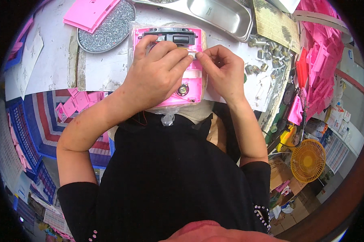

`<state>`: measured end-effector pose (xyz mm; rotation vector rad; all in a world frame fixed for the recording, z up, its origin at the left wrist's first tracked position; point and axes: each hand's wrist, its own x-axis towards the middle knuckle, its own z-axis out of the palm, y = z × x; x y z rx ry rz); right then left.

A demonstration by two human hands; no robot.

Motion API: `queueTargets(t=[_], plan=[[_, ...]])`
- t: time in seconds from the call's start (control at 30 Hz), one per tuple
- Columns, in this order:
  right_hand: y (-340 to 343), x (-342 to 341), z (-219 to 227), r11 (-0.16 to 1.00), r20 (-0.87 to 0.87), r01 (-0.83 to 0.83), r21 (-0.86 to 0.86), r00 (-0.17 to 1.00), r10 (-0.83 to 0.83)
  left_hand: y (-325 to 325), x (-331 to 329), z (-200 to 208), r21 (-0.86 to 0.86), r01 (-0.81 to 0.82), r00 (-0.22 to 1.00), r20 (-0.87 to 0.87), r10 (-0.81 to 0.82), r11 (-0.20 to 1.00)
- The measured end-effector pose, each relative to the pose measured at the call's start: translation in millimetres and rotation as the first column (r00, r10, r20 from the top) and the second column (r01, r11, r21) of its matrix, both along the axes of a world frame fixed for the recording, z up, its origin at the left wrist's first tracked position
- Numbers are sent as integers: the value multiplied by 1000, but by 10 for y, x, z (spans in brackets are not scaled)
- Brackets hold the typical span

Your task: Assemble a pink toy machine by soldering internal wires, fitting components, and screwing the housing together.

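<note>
Hands meet over a flat pink plastic housing (190, 86) that lies on the white worktop (105, 68) just in front of the person's body, at the middle of the view. The left hand (157, 68) lies spread across the housing's left half, its fingers (172, 54) curled down toward a black rectangular plastic part (178, 37) set along the far edge at twelve o'clock. The right hand (222, 68) comes in from three o'clock with thumb and forefinger closed in a narrow pinch; what they pinch is too small to make out. Both sets of fingertips nearly touch at the housing's upper right. A small round metal speaker (183, 89) shows in the housing's near part, between the two wrists.

At eleven o'clock a round metal tray of small screws (109, 30) carries a pink plastic panel (91, 13) on its far side. At one o'clock sits a long stainless steel tray (218, 14) — and at two o'clock small metal cylinders (266, 54) lie scattered on the worktop. A heap of pink plastic parts (321, 64) fills the three o'clock side, and a round yellow fan (308, 160) stands on the floor at four o'clock.
</note>
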<state>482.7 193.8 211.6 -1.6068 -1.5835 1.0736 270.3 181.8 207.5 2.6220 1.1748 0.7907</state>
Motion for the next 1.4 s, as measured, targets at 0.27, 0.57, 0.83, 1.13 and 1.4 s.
queueTargets(t=[0.27, 0.57, 0.83, 1.13, 1.4], plan=[[-114, 3, -72, 994, -159, 105, -3, 982, -104, 15, -21, 9, -7, 11, 998, 54, -11, 1000], [-61, 215, -1, 967, 20, -100, 234, 995, 97, 25, -233, 116, 3, 3, 991, 137, -3, 1000], [-75, 80, 55, 894, 296, -255, 369, 944, 147, 68, 37, 87, 10, 25, 1000, 17, -25, 1000], [4, 159, 161, 948, -281, -132, -289, 959, 48, 87, 85, 78, 37, 5, 997, -74, -2, 999], [-233, -88, 224, 969, 53, -198, 151, 980, 192, 23, 112, 71, 51, 31, 978, -208, -19, 998]])
